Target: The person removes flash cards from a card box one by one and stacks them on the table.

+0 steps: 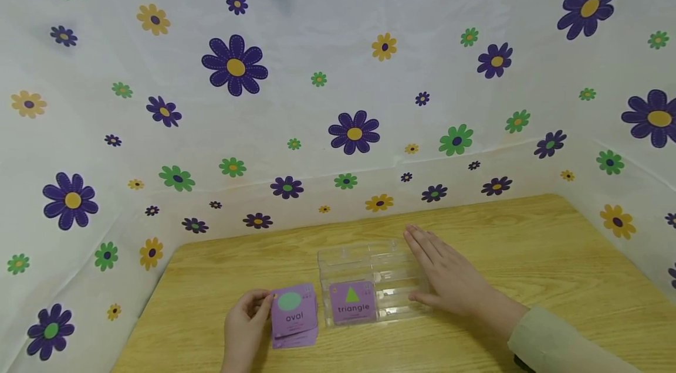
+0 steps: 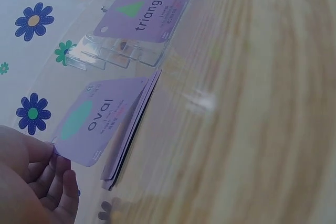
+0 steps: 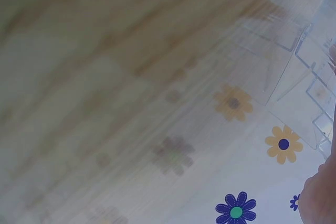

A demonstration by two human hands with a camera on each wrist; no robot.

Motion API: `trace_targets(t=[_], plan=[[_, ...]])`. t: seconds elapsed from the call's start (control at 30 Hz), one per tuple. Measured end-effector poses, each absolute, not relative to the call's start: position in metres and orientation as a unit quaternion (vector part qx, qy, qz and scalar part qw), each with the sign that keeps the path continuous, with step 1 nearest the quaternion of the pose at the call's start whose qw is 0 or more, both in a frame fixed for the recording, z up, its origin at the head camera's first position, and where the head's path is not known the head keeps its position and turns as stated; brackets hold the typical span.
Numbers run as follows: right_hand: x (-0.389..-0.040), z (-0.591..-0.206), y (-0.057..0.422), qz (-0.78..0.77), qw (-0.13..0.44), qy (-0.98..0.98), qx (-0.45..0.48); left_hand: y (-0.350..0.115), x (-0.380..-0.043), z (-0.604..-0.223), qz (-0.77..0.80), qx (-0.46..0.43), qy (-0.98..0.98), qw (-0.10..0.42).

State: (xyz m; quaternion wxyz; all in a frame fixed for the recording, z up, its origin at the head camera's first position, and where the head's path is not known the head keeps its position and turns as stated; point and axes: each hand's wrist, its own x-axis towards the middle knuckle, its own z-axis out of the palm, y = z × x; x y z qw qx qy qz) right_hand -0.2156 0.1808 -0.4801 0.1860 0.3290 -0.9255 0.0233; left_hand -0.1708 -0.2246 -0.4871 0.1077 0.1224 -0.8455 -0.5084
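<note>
My left hand (image 1: 246, 326) pinches the left edge of a purple card (image 1: 294, 309) with a green oval and the word "oval". Its near edge lifts off more purple cards (image 1: 297, 340) stacked beneath, as the left wrist view also shows. Just right of that pile stands a clear plastic rack (image 1: 391, 275) with stepped slots in two columns. A purple triangle card (image 1: 352, 301) leans in the rack's front left slot. On the rack's right side lies my right hand (image 1: 451, 270), its fingers straight and together, the thumb spread toward the front.
The wooden table (image 1: 502, 255) runs back to a white cloth (image 1: 296, 144) printed with purple, green and yellow flowers. This cloth rises behind the table and along both sides. A pale sleeve (image 1: 560, 338) covers the right forearm.
</note>
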Motion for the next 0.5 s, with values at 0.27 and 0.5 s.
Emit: trace_targets(t=[0.27,0.5], plan=[[-0.2156,-0.4789,0.1804,0.022,0.176,-0.928,0.328,-0.2279,-0.1715,-0.4905,-0.49,0.128,-0.857,0.094],[-0.216,-0.4813,0.181,0.03,0.204,-0.92,0.334,-0.2293,-0.1716,-0.4912,-0.468,0.128,-0.87,0.089]])
